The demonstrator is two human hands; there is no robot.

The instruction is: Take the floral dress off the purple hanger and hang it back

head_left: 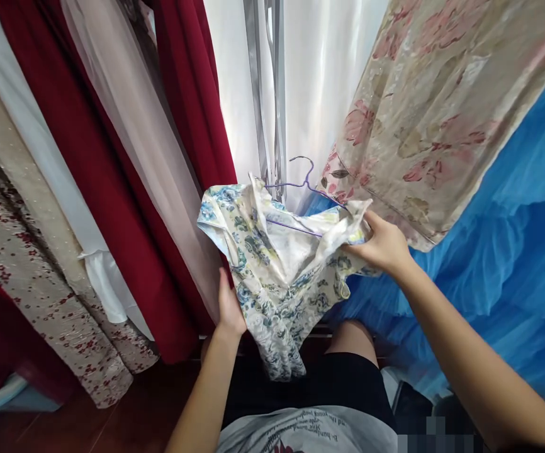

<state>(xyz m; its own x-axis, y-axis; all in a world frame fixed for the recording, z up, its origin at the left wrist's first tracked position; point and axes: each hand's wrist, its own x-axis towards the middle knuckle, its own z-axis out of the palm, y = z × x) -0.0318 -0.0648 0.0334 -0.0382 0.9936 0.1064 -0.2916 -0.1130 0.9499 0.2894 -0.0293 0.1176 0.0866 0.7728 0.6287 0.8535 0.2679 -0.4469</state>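
A white blouse (272, 277) with a blue, green and yellow floral print hangs in front of me, its V-shaped neckline facing up. Through the neck opening runs a thin purple wire hanger (306, 182), its hook standing free above the collar. My right hand (381, 242) is closed on the blouse's right shoulder, at the end of the hanger; the thumb lies below and the fingers are partly covered by cloth. At the lower left side of the blouse, my left hand (231, 307) rests against the fabric with the visible fingers stretched upward. The rest of those fingers is hidden behind it.
Long dark red garments (197, 82) and a pale pink one (126, 113) hang on the left. A beige dress with pink flowers (423, 126) and blue tulle (503, 251) hang on the right. White cloth (329, 69) and grey straps (277, 94) hang behind.
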